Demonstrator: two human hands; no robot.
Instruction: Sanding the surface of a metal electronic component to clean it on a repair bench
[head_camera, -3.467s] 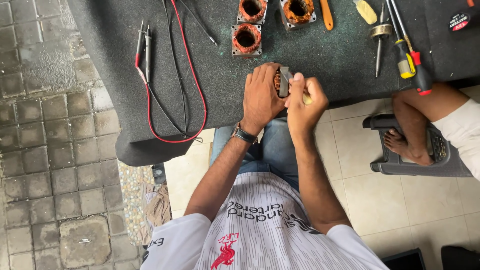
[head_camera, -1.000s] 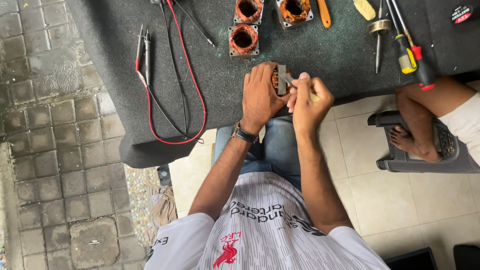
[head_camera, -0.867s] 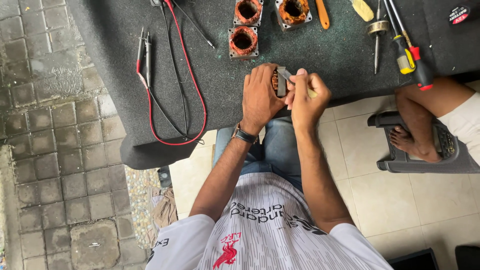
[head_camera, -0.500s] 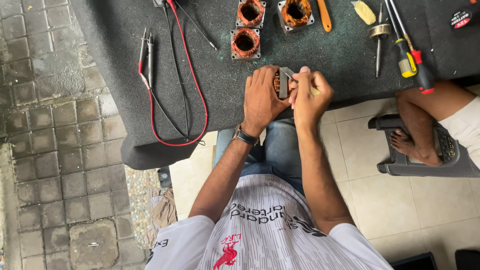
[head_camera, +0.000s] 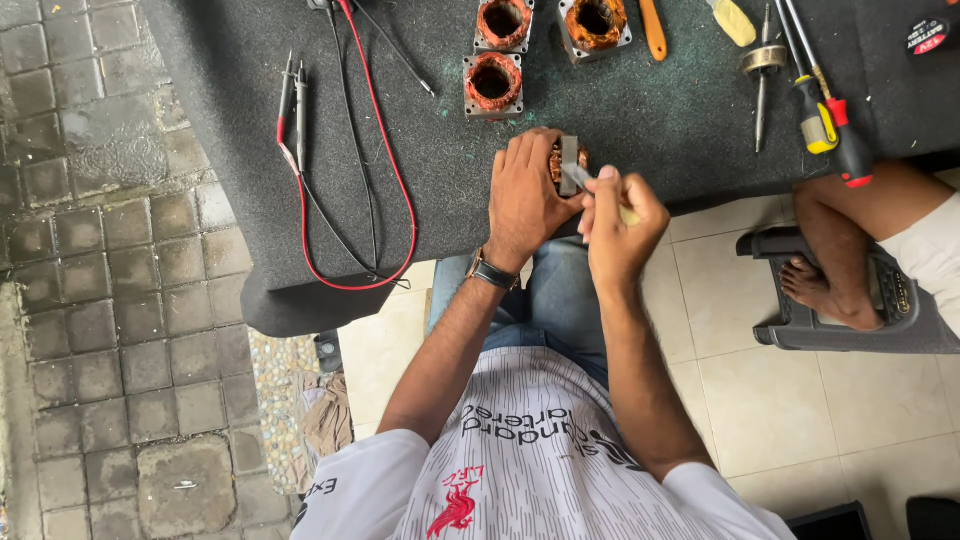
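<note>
My left hand grips a small motor stator with copper windings at the near edge of the dark carpeted table. My right hand holds a thin metal tool with a pale handle, its tip against the stator's side. Most of the stator is hidden behind my fingers.
Three more copper-wound stators sit further back. Red and black probe leads loop at the left. Screwdrivers and an orange-handled tool lie at the right. Another person's leg and foot rest on a stool.
My hands stay on the stator. The right hand has shifted the tool slightly along its side between frames.
</note>
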